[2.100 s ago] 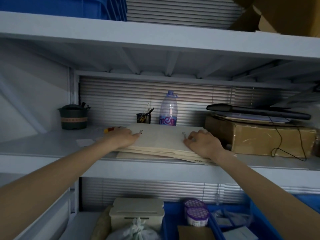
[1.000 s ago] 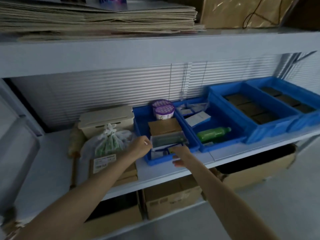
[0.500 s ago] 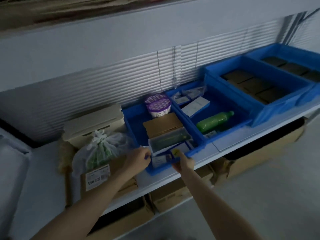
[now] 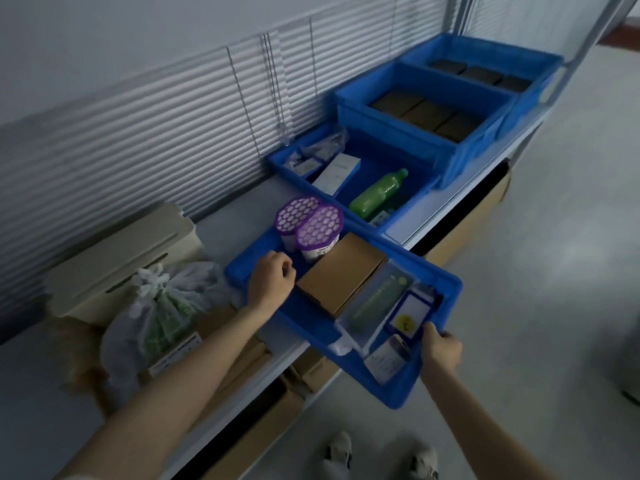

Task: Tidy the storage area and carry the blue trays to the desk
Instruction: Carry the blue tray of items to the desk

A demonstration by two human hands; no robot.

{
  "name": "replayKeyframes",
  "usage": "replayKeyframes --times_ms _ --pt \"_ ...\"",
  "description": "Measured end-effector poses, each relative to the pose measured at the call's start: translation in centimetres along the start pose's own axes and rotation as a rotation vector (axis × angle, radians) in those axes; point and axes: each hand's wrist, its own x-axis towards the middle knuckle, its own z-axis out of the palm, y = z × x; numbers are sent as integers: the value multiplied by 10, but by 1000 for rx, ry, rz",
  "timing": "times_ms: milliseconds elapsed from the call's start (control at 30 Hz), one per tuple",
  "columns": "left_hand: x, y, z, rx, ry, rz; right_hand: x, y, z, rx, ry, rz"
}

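**A:** What is seen nearest?

**B:** At five o'clock, the near corner of a blue tray (image 4: 394, 389) is gripped by the right hand (image 4: 441, 348), fingers curled round its rim. The tray is held partly past the edge of the shelf (image 4: 235, 218).

**A:** And the other hand?

**B:** At nine o'clock of the tray, its left rim is clasped by the left hand (image 4: 272, 282), fingers curled.

**A:** What is carried inside?

**B:** A cardboard box (image 4: 341, 271) and two purple-lidded tubs (image 4: 318, 225).

**A:** Farther off?

**B:** At one o'clock, a second blue tray (image 4: 419, 199) holding a green bottle (image 4: 379, 192) is seen on the shelf, with two deeper blue bins (image 4: 398, 136) beyond.
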Motion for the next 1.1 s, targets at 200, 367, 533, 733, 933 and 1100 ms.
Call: replayKeyframes --times_ms 200,367,533,733,933,1100 --pt "85 -45 0 127 -182 -339 7 8 3 -38 61 -55" --pt "126 -66 12 -181 -317 -374 9 12 11 -48 80 -81" --pt "134 -62 15 -293 -315 -495 13 4 -3 -35 96 -93" --pt "88 -1 7 -384 -334 -457 31 5 -91 37 33 -50" --pt "22 123 33 -522 -469 -335 21 39 -247 146 125 -53" --pt "-55 283 84 -627 -570 -176 10 107 -405 250 339 3"
